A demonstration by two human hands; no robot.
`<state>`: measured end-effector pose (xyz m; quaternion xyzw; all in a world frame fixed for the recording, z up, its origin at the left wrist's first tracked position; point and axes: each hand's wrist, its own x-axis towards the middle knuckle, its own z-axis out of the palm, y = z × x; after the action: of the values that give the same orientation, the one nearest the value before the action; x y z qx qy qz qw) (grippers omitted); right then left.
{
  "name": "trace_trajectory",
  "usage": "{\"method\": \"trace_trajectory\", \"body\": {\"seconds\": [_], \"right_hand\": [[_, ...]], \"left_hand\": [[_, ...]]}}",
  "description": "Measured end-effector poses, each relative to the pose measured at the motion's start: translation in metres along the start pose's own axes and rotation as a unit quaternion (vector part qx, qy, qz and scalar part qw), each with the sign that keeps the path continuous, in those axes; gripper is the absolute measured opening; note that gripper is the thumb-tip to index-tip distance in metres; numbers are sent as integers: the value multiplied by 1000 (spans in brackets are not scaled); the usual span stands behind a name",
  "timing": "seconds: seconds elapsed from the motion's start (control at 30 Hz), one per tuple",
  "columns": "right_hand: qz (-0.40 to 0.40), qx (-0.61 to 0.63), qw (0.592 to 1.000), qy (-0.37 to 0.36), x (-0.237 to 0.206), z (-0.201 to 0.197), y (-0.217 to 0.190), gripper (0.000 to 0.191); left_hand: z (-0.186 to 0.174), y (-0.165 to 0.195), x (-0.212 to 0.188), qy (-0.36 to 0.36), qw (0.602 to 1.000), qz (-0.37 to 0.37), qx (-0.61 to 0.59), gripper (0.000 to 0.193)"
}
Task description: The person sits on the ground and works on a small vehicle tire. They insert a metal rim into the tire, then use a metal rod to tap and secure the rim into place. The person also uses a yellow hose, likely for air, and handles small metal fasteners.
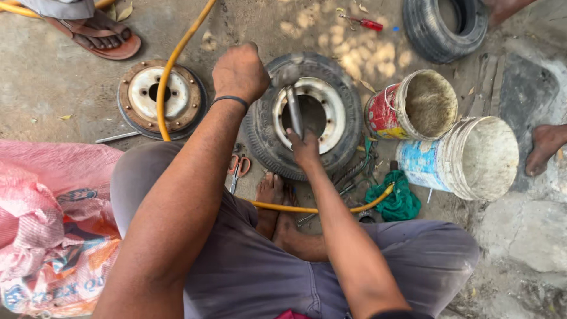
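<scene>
On the dirt floor, my right hand grasps the tyre lever in the small tyre; left hand clenched above; I'd pry shallow along the rim.

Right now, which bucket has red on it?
The smaller bucket, nearer the tyre, has a red label. The bigger bucket beside it is blue and white.

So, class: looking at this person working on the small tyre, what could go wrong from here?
1. The metal lever might slip off the rim and jab the right hand gripping it.
2. The bare feet sit right beside the tyre, so they could get struck.
3. The yellow hose crosses the work area and may snag.
</scene>
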<state>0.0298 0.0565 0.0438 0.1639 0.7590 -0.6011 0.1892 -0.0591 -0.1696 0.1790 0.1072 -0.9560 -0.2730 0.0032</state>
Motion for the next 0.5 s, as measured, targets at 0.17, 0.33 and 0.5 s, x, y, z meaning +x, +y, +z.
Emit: {"method": "trace_trajectory", "body": {"seconds": [0.17,0.33,0.5], "right_hand": [[-176,120,977,30,-62,-26,-62,29],[-494,-29,865,84,-73,-117,-205,58],[-614,52,785,72,-44,-185,-247,55]], "left_hand": [[-3,-8,1,5,999,-13,-31,22],[-7,-6,4,-12,1000,5,-21,22],[-3,5,8,-75,997,4,-28,20]]}}
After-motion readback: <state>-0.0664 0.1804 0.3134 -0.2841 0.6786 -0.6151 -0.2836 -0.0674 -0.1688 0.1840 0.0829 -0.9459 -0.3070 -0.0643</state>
